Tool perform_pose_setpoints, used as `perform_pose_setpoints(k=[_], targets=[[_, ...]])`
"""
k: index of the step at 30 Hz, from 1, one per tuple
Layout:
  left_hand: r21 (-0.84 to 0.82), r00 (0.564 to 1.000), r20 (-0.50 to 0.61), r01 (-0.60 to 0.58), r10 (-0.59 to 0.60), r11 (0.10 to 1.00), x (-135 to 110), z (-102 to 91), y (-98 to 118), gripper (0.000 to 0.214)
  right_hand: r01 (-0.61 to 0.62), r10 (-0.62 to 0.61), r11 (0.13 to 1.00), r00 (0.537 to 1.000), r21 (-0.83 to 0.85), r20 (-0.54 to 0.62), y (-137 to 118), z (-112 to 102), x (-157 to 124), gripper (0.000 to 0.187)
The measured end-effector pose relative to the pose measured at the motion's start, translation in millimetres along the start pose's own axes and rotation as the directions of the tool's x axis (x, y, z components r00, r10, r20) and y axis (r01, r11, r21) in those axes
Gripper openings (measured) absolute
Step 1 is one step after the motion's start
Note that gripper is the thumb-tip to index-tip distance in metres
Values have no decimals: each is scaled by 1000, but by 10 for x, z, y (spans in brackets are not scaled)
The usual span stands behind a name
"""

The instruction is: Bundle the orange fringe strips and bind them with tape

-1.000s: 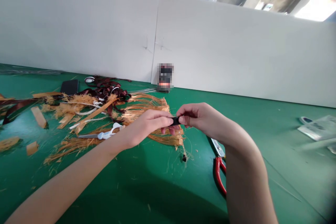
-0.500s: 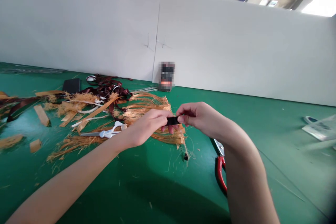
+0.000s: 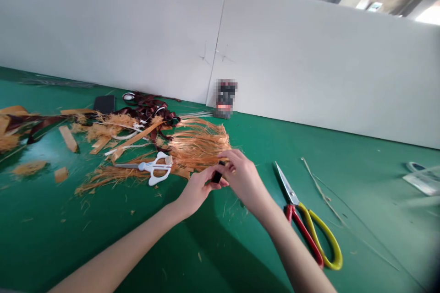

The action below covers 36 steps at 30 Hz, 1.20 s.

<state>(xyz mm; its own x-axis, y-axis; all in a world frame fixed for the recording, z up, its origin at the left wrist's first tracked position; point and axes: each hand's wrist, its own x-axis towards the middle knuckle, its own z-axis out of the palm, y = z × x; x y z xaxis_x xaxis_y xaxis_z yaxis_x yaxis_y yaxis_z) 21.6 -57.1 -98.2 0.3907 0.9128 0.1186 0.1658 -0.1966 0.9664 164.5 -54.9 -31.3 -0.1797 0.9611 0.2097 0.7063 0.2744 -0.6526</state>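
A short black strip [image 3: 217, 176], perhaps ribbon or tape, is pinched between my two hands above the green table [image 3: 165, 247]. My left hand [image 3: 196, 191] grips its lower left side with thumb and fingers. From the upper right, my right hand [image 3: 243, 175] closes its fingertips on the strip's top end, and its fingers partly hide it. Just beyond the hands lies a bundle of orange-tan raffia-like fibres [image 3: 197, 139]. White-handled scissors [image 3: 154, 167] rest on the fibres to the left of my left hand.
Large scissors with one red and one yellow handle [image 3: 311, 226] lie right of my right arm. Brown ribbon [image 3: 144, 112] and fibre scraps clutter the left. A blurred-out box [image 3: 225, 100] stands against the white partition [image 3: 309, 64]. Clear plastic [image 3: 424, 181] lies far right.
The black strip, level and stretched between my hands before, is now tilted more upright. My right hand has turned and moved in over it, and the view has shifted, uncovering the large scissors.
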Motion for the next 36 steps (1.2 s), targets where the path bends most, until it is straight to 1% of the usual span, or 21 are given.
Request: perform_pose_setpoints(k=[1, 2, 4, 7, 10, 11, 14, 18, 19, 21, 23, 26, 29, 32, 36], targets=[[41, 999, -49, -17, 19, 999, -17, 12, -34, 18, 79, -78, 996, 997, 39, -26, 32, 81, -78, 20], [73, 996, -86, -31, 37, 997, -32, 18, -54, 15, 138, -133, 989, 988, 60, -79, 64, 150, -153, 21], [97, 992, -115, -44, 55, 994, -58, 14, -70, 12, 217, -201, 973, 963, 76, -177, 123, 262, -279, 23], [184, 978, -158, -104, 134, 977, -84, 0, -81, 15, 259, -232, 965, 919, 43, -319, 194, 396, -389, 25], [345, 949, -178, -187, 259, 920, -96, -3, -101, 15, 289, -266, 957, 878, -2, -397, 246, 489, -423, 23], [376, 944, -166, -205, 284, 904, -98, -1, -109, 14, 298, -279, 955, 870, -17, -407, 260, 508, -424, 23], [390, 941, -133, -239, 312, 889, -100, 10, -143, 10, 306, -311, 949, 853, -80, -420, 298, 539, -405, 21], [424, 907, -167, -287, 385, 859, -103, 34, -217, 12, 381, -424, 905, 775, -189, -469, 315, 574, -366, 21], [434, 897, -179, -298, 405, 850, -106, 41, -234, 14, 395, -441, 897, 761, -200, -475, 311, 583, -362, 22], [453, 877, -193, -318, 440, 833, -112, 51, -254, 15, 398, -438, 898, 758, -190, -483, 301, 597, -366, 21], [468, 863, -198, -334, 465, 818, -117, 57, -254, 16, 388, -419, 905, 743, -173, -522, 300, 604, -380, 20], [482, 851, -190, -353, 489, 802, -117, 60, -236, 16, 386, -420, 904, 722, -183, -550, 330, 611, -402, 26], [493, 841, -173, -377, 513, 784, -110, 60, -227, 14, 415, -444, 891, 706, -186, -552, 365, 617, -411, 28], [514, 828, -157, -397, 538, 760, -111, 61, -232, 12, 445, -453, 880, 676, -169, -581, 360, 613, -413, 27], [562, 805, -140, -415, 577, 715, -127, 64, -237, 12, 458, -450, 876, 666, -150, -595, 311, 590, -417, 26]])
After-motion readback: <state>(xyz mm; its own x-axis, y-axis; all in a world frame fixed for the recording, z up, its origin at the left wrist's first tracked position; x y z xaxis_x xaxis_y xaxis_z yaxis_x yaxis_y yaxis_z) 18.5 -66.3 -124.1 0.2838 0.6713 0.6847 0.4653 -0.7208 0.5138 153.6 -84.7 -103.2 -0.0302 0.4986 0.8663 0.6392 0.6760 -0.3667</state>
